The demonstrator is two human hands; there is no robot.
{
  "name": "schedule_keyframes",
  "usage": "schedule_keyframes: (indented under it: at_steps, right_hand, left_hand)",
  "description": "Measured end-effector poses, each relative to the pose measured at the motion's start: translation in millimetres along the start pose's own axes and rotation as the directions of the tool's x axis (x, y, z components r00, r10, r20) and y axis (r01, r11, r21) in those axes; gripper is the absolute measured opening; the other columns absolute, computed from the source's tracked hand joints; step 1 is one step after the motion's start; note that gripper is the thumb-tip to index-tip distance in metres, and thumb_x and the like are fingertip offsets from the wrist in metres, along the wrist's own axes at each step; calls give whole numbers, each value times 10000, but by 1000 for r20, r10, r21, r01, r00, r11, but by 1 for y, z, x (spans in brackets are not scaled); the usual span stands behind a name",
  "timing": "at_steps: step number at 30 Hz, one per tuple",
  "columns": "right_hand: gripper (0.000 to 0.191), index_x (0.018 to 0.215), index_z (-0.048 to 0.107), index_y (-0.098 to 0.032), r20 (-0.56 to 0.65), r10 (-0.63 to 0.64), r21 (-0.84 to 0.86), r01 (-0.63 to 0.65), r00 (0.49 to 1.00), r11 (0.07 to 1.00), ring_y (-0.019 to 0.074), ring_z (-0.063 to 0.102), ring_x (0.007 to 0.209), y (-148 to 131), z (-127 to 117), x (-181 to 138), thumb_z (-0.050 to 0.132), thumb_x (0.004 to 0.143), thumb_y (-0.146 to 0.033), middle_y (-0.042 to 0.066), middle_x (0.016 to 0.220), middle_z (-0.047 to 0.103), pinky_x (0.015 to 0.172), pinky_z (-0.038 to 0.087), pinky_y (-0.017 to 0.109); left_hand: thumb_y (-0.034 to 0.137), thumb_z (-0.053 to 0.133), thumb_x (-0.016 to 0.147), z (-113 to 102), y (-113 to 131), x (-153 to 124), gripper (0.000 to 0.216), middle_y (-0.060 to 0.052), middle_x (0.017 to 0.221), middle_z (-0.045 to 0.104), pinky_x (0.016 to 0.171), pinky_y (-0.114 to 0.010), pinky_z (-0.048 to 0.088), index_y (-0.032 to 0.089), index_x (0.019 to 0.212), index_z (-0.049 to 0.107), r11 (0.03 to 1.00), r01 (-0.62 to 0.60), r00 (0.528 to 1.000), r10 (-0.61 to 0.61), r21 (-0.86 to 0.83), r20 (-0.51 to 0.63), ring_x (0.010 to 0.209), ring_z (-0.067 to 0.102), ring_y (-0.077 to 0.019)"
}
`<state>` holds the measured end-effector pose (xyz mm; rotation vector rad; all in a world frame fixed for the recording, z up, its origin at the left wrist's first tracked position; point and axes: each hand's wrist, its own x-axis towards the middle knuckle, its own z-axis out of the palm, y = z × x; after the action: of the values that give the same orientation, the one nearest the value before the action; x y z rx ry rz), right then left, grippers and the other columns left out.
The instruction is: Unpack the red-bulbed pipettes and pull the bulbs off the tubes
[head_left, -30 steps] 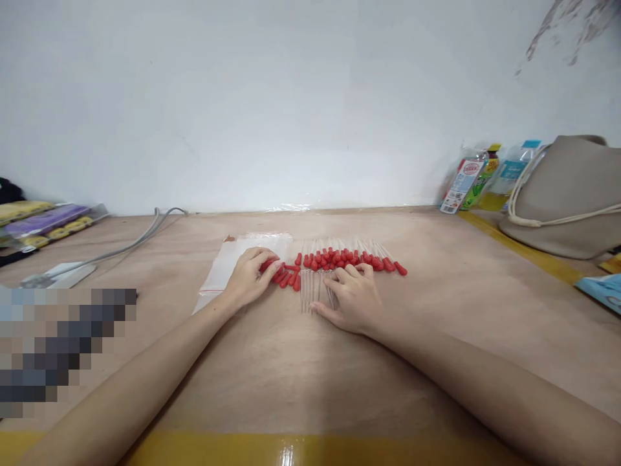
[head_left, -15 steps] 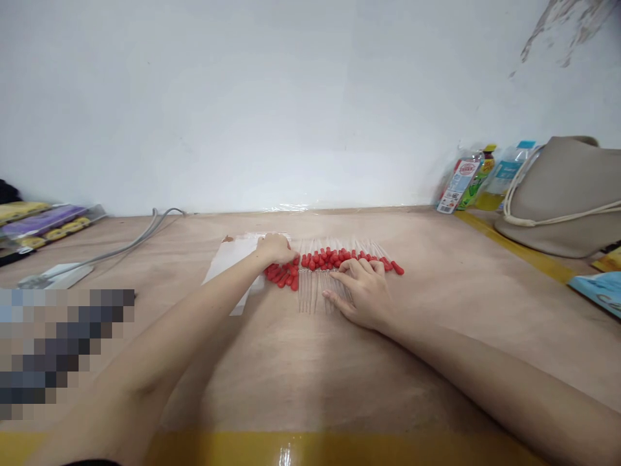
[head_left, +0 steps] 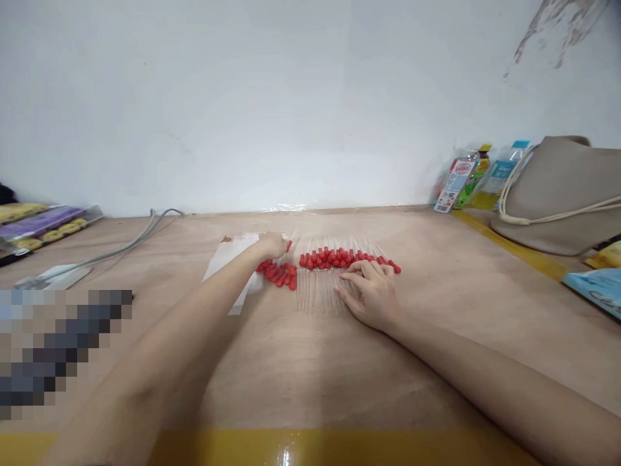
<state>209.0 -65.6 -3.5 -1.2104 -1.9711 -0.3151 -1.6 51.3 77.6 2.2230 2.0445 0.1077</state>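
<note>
Glass droppers with red rubber bulbs [head_left: 326,258] lie side by side in a row on the wooden table, some tubes facing me and some facing the wall. To their left, a loose heap of more red-bulbed droppers [head_left: 280,274] lies partly over a white sheet [head_left: 219,259]. My left hand [head_left: 272,245] is closed above the heap, with a red bulb of a dropper showing at its fingertips; most of its fingers are hidden. My right hand [head_left: 372,292] rests over the right part of the row, thumb and index finger apart, touching or just above the glass tubes.
A grey cable [head_left: 127,246] runs across the table at left, near yellow and purple packets [head_left: 46,223]. At right stand a carton [head_left: 455,186], bottles [head_left: 504,169] and a beige bag [head_left: 563,188], with a blue packet [head_left: 594,288] nearer. A white wall [head_left: 272,110] closes off the back.
My left hand has lifted slightly away from the heap, showing more of the red bulbs beneath it. My right hand has shifted a little to the right along the row.
</note>
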Motion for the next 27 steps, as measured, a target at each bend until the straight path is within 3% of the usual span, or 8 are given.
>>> schedule_keyframes:
  at_steps: [3,6,9,12,15,22,27]
  right_hand:
    - [228,897,643,-214,-25,11,-8,-12,1000,1000,179,509,824,5,-2,0,522,802,-383,52,889,590,763,271,360]
    - [324,1060,575,-189,-97,-1,4,1,995,1000,207,519,924,10,-4,1,511,807,-380,84,989,584,816,314,374]
    - [531,1228,440,-137,-157,-41,42,48,987,998,244,481,1057,14,-7,1,530,786,-417,142,1154,523,859,360,381]
    - [614,1279,387,-132,-106,-129,78,137,986,987,251,453,1118,14,-8,2,547,772,-438,148,1225,490,897,374,389]
    - [476,1219,470,-176,-7,-241,85,241,970,967,237,446,1147,12,-7,2,522,804,-401,102,1201,539,934,356,407]
    - [253,1053,600,-209,75,-294,129,284,953,950,204,473,1139,9,6,3,487,849,-310,37,1071,634,966,340,418]
    - [196,980,626,-203,43,-331,229,313,943,922,184,491,1120,8,15,5,488,851,-253,22,1004,661,987,346,408]
  left_hand:
    - [242,382,826,-7,-7,-20,247,-55,573,558,559,-268,391,145,652,528,998,-55,996,53,-34,-68,598,559,-188]
    - [257,319,881,-1,-15,-51,196,-38,722,590,603,-246,412,158,858,486,978,-187,972,170,-94,-165,659,557,-149]
    - [268,321,900,21,-21,-81,169,-7,714,586,625,-252,434,176,906,464,837,-505,855,451,-211,-254,647,547,-132]
    - [253,365,894,48,-22,-97,169,-53,886,574,735,-298,445,176,955,502,751,-652,709,555,-105,-435,826,544,-161]
    - [226,385,892,69,-17,-101,173,-65,902,540,752,-295,451,169,969,529,703,-710,617,590,-44,-522,841,526,-159]
    - [220,468,858,76,-5,-100,110,-56,865,552,719,-304,434,159,905,546,663,-747,507,612,45,-607,805,509,-161]
    - [237,495,845,72,-2,-101,133,-72,976,587,783,-343,415,168,939,558,672,-737,508,624,76,-594,920,521,-191]
